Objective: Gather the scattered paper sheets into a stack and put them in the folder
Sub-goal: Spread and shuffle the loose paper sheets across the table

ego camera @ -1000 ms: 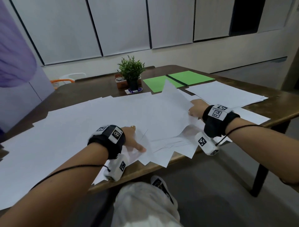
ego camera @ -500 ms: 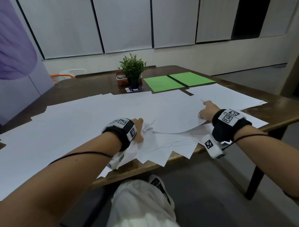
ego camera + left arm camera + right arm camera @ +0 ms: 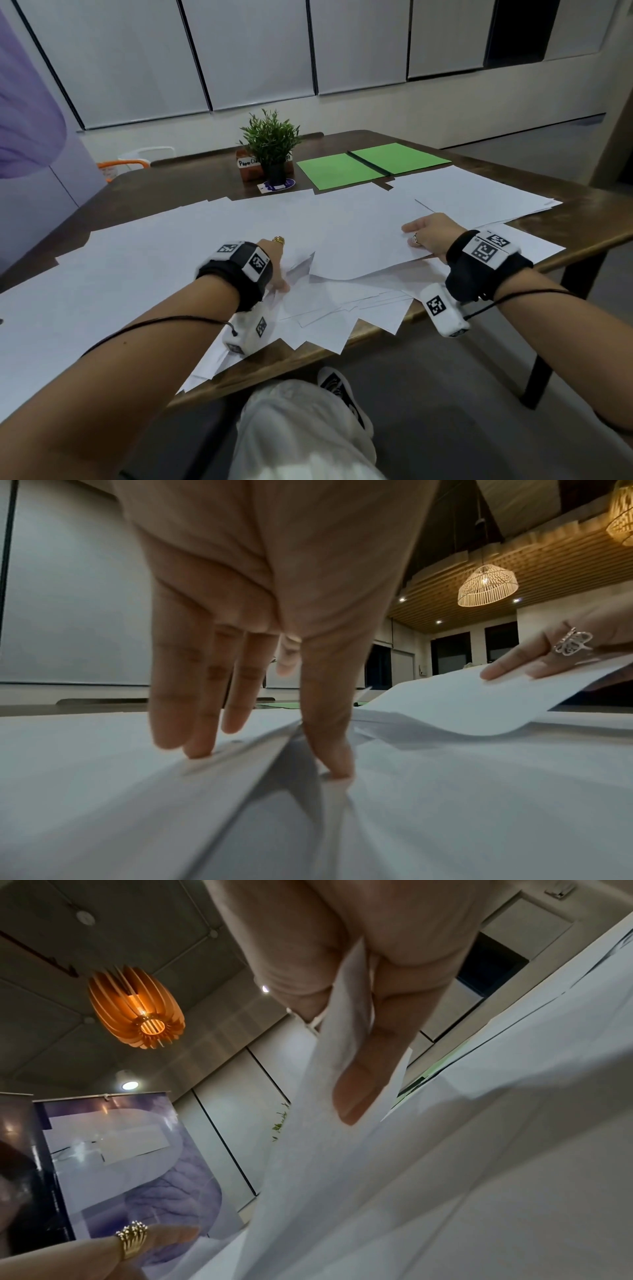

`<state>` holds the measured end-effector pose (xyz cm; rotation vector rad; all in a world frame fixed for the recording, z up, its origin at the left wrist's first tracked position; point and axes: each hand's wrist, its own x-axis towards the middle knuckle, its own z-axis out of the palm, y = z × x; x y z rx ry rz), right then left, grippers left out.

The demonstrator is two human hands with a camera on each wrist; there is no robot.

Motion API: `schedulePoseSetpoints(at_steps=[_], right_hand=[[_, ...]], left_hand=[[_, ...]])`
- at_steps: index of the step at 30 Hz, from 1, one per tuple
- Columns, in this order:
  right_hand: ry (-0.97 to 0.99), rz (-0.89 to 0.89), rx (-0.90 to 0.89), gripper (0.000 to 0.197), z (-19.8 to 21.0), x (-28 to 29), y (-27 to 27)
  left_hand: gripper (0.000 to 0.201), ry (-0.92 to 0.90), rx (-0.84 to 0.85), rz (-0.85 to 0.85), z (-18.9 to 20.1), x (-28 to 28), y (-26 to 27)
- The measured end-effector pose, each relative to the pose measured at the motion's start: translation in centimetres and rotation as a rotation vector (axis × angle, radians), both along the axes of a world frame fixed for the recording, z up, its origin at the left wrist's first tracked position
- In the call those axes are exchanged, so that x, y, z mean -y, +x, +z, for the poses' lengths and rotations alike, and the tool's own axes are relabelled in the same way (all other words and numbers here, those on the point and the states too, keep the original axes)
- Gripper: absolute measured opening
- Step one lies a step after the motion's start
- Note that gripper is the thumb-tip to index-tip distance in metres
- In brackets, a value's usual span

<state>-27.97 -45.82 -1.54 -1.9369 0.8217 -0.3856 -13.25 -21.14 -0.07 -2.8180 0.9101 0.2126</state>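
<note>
A: Paper everywhere, then. Where do your hands sit?

B: Your right hand (image 3: 428, 233) pinches the edge of one lifted sheet (image 3: 370, 236), thumb below and fingers (image 3: 507, 666) on top, so it bows up in a soft curve. Your left hand (image 3: 274, 270) has its fingers (image 3: 205, 723) straight, tips pressing down on the loose pile (image 3: 329, 308) at the near edge of the bench (image 3: 582, 233).

A: And the folder?

B: The green folder (image 3: 371, 164) lies open and flat at the far side, just beside the potted plant (image 3: 270, 144), apart from both hands. More paper sheets (image 3: 120, 267) blanket the bench to your left and another batch (image 3: 472, 195) lies to the right.

A: How should you handle this step?

B: Likely best to lay the lifted sheet onto the pile while your left hand pins it, then square the edges. Several corners already jut over the bench edge, so draw them inward.

A: Anything about the stuff itself?

B: Thin, smooth, floppy white paper; it slides easily and creases if gripped hard. The bench is dark wood, and the folder looks like stiffer matte card.
</note>
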Motion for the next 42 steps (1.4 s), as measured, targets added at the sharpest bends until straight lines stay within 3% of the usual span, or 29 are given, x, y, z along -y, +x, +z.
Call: schedulePoseSetpoints(at_steps=[5,9,12,16,17,23,27,31,34,37,42], right_hand=[[0.051,0.031,0.004,0.036,-0.5,-0.6,0.3],[0.066,0.062,0.002,0.038,-0.5,-1.8,0.3],[0.049,0.054,0.062,0.043,-0.1,-2.4,0.3],[0.023,-0.017,0.225,0.046,0.6,-3.4,0.3],[0.03,-0.025,0.264,0.046,0.8,-3.7,0.3],[0.022,0.055,0.268,0.044,0.9,-5.8,-0.2],[-0.001,0.097,0.25,0.042,0.3,-6.9,-0.9],[-0.005,0.123,0.266,0.042,0.4,-7.6,-1.9],[0.109,0.136,0.298,0.033,0.1,-8.3,-2.7],[0.32,0.138,0.254,0.022,-0.4,-9.3,-3.3],[0.381,0.226,0.042,0.055,-2.0,-10.8,-2.6]], left_hand=[[0.118,0.046,-0.17,0.036,0.7,-1.3,0.3],[0.115,0.044,-0.228,0.059,0.5,-1.8,0.2],[0.095,0.041,-0.097,0.063,-0.1,-2.3,0.0],[0.035,0.062,0.085,0.059,0.4,-3.2,-0.2],[0.028,0.056,0.105,0.058,0.9,-3.4,-0.1],[0.019,-0.306,0.361,0.075,4.7,-4.7,0.0],[0.034,-0.542,0.416,0.092,8.0,-5.1,-0.6],[0.046,-0.704,0.471,-0.001,9.5,-4.8,-2.3],[0.053,-0.706,0.342,-0.082,7.6,-4.8,-4.1],[0.062,-0.538,0.085,-0.046,4.1,-5.3,-5.3],[0.057,-0.298,-0.062,-0.097,1.1,-5.0,-6.4]])
